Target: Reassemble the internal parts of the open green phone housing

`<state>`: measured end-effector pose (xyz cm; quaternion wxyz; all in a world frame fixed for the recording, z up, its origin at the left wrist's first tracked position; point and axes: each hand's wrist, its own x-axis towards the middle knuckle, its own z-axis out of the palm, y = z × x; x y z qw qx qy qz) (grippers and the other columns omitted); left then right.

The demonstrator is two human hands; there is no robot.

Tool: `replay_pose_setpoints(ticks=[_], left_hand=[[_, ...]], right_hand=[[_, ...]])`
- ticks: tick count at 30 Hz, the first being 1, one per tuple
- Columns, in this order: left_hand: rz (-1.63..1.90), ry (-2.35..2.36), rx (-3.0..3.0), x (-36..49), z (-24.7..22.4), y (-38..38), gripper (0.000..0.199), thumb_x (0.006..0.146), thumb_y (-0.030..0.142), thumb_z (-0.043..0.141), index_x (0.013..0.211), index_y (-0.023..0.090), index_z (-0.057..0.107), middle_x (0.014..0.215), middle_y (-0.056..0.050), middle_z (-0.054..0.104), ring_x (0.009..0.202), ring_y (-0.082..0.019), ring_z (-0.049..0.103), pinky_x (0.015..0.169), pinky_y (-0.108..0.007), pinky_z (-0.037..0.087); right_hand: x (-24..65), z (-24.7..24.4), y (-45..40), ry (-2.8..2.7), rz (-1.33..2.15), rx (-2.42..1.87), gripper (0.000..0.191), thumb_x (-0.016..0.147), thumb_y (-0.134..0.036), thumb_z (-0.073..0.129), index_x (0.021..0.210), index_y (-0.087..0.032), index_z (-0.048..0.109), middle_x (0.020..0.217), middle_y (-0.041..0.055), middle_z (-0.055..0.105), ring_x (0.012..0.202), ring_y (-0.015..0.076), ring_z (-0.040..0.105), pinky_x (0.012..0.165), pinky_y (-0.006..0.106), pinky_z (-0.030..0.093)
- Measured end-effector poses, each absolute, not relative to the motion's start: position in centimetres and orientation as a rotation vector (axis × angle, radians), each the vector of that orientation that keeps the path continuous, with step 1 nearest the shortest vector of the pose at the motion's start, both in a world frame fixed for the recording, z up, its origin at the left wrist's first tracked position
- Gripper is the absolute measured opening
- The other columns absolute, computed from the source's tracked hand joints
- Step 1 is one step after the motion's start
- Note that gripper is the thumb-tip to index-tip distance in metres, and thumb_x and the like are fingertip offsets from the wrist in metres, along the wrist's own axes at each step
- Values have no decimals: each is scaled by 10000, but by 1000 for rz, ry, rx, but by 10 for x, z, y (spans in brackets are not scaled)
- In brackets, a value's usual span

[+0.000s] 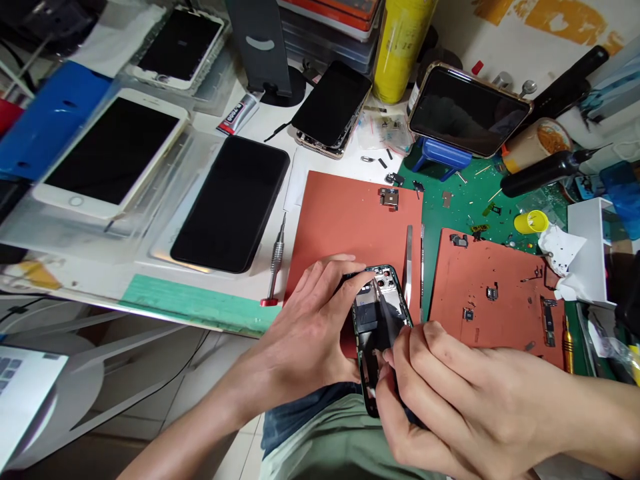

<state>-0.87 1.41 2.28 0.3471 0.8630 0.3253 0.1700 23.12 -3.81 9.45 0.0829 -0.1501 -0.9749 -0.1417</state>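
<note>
Silver red-capped screwdriver (pixel 277 263) lies aside, presumably for reach; left hand (pixel 317 330) clamps opened dark phone housing (pixel 368 319) near red-brown flat mat (pixel 350 213), likely steadying it for slim metal tool (pixel 383 307) pinched in right hand (pixel 445 393).

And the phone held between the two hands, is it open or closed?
Open: the phone gripped by the left hand has no screen covering it, so its inside shows.

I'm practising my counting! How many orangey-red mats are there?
2. The first mat is in the middle, partly hidden by the left hand; the second mat is further right, with small parts on it.
</note>
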Motion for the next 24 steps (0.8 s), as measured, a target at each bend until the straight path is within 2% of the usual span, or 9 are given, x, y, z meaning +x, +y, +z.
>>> replay_pose_setpoints(ticks=[5,11,16,19,24], left_hand=[[421,849,2213,-10,24,14,767,820,270,831,1494,278,464,1488,-129,557,1482,-387,500,1193,-551,446],[424,835,2240,-10,19,14,813,835,335,858,1533,258,449,1510,-148,530,1514,-399,462,1209,-562,430],[398,829,2241,-9,21,15,789,864,370,851,1537,245,460,1493,-157,516,1511,-405,456,1194,-569,446],[393,827,2239,-10,22,15,780,864,377,854,1528,239,467,1487,-161,513,1499,-409,461,1186,-570,453],[410,824,2238,-11,22,14,757,879,350,830,1531,235,463,1499,-166,497,1500,-392,456,1176,-548,453]], right_hand=[[230,97,-38,-2901,-435,-456,263,1048,-383,593,1107,-173,740,790,35,763,673,213,666,678,428,436],[229,94,-39,-2943,-353,-468,245,1020,-288,558,1175,-180,714,886,58,779,744,238,681,740,454,425],[229,90,-42,-2922,-291,-474,235,976,-358,649,1103,-172,715,847,67,748,712,241,650,725,456,408],[228,88,-45,-2918,-299,-480,279,982,-393,665,1123,-155,704,857,80,745,717,236,645,732,456,410],[227,86,-49,-2902,-310,-517,257,968,-365,660,1112,-159,718,869,77,765,718,253,682,741,463,430]])
